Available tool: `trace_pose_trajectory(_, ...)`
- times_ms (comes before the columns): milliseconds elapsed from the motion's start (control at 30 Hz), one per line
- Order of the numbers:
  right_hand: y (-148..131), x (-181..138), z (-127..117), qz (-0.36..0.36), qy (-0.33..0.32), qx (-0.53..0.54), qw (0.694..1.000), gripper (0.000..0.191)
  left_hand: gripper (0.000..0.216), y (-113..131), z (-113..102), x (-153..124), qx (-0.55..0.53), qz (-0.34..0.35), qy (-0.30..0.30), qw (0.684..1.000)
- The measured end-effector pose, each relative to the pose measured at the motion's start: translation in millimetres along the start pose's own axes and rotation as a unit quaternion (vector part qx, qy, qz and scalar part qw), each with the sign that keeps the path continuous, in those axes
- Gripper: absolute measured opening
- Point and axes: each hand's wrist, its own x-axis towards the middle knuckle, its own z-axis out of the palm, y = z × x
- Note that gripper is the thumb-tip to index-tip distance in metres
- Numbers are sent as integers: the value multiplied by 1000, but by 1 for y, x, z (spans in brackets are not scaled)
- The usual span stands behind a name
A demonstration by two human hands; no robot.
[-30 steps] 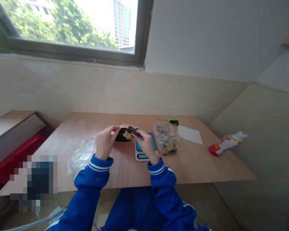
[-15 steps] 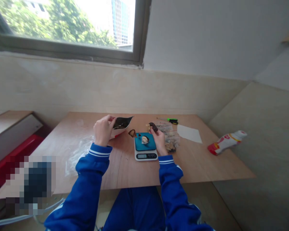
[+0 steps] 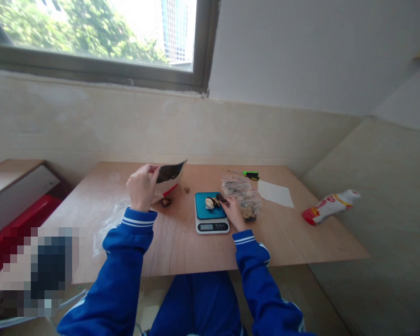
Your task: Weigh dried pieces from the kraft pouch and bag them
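My left hand (image 3: 142, 187) is closed on the rim of a pouch (image 3: 170, 184), light outside with a red patch and dark inside. Its mouth gapes toward the right. My right hand (image 3: 234, 209) pinches a dark brown piece, apparently a dried mushroom (image 3: 221, 199), at the right side of the blue-topped kitchen scale (image 3: 205, 213). Beside it on the scale is a pale, rounded piece (image 3: 210, 203) with something white under it. The scale's display is lit, too small to read. A dark curled piece (image 3: 166, 202) lies below the pouch, and a small brown bit (image 3: 186, 190) sits left of the scale.
Zip bags (image 3: 250, 200) of dried pieces lie right of the scale. Behind them are screwdrivers (image 3: 251, 174) and a white paper sheet (image 3: 276, 193). A red-and-white bottle (image 3: 331, 207) is at the right. Clear plastic (image 3: 108, 224) spreads at the left.
My right hand has lowered the dried mushroom to the scale. My left hand has shifted left with the pouch. Brown pieces formerly at the scale's upper left edge no longer show there.
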Motion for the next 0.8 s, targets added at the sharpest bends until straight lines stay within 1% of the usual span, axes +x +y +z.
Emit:
trace_pose_trajectory(133, -2, 3, -7, -26, -21, -55, 998, 23, 29, -9, -5, 2, 3, -12, 20, 1000)
trace_pose_trajectory(333, -8, 15, -9, -59, -67, -120, 989, 44, 30, -15, -9, 4, -9, -16, 15, 1000)
trace_pose_trajectory(500, -12, 28, -18, -68, -96, -134, 984, 44, 29, -16, -9, 1, -16, -9, 13, 1000)
trace_pose_trajectory(600, -27, 43, -20, -72, -98, -128, 984, 46, 27, -16, -8, 0, -20, -11, 12, 1000)
trace_pose_trajectory(633, -36, 50, -17, -76, -100, -123, 984, 45, 27, -15, -7, 0, -21, -13, 13, 1000)
trace_pose_trajectory(700, -58, 63, -1, -91, -119, -108, 983, 40, 27, -13, -6, -1, -19, -19, 16, 1000)
trace_pose_trajectory(767, -84, 75, 25, -107, -152, -94, 978, 28, 29, -9, -4, -2, -15, -27, 18, 999)
trace_pose_trajectory(800, -97, 79, 39, -113, -165, -91, 976, 20, 30, -7, -4, -3, -12, -31, 17, 999)
